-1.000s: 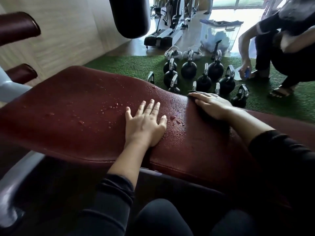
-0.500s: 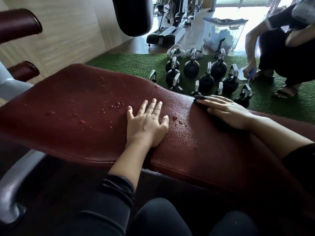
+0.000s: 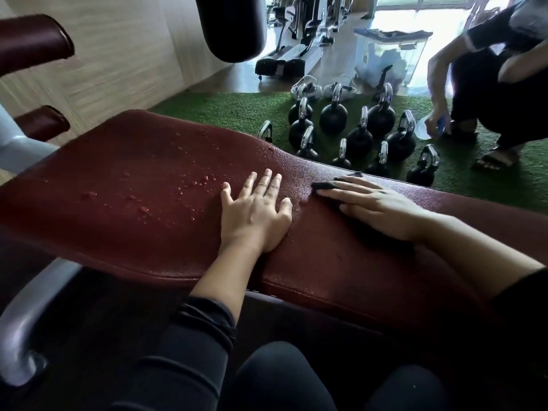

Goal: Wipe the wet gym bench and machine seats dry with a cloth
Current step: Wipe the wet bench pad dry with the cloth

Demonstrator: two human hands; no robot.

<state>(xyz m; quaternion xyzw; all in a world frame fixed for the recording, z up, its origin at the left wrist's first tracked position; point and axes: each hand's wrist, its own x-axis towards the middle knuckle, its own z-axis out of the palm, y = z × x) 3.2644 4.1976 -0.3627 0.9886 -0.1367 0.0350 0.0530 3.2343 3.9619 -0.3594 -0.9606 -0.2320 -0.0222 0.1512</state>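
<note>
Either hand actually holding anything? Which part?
No grip. Right hand presses the dark cloth flat under straight fingers; left hand rests bare on the bench.

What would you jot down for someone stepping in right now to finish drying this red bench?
Left hand: flat on the bench pad, fingers straight, holding nothing.
Right hand: pressing the dark cloth flat on the pad.
Done: the pad near the right hand looks mostly free of drops.
Left: water droplets beyond the left hand, and any other seats.

Hand (image 3: 376,207) flat on cloth (image 3: 323,185)
</note>
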